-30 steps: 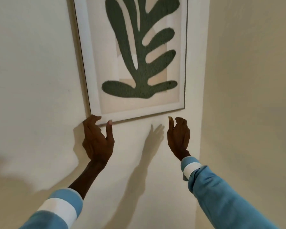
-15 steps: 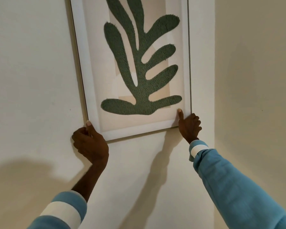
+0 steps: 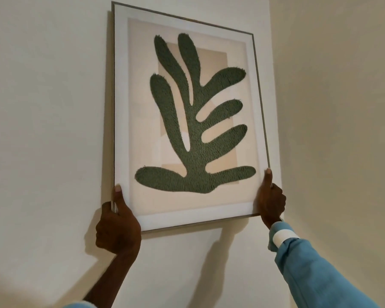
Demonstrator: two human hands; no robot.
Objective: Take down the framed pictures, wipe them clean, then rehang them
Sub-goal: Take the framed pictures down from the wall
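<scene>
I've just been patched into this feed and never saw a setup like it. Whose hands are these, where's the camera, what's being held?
No machine here: a person works with bare hands, and one wide-angle camera worn on their head looks at them, so you see what they see. No table shows, only a pale wall meeting a second wall at the right. The left hand grips the lower left corner of a framed picture, a green leaf shape on beige, thumb on the front. The right hand grips the lower right corner likewise. The picture sits tilted against the wall; whether it hangs on a hook cannot be seen.
</scene>
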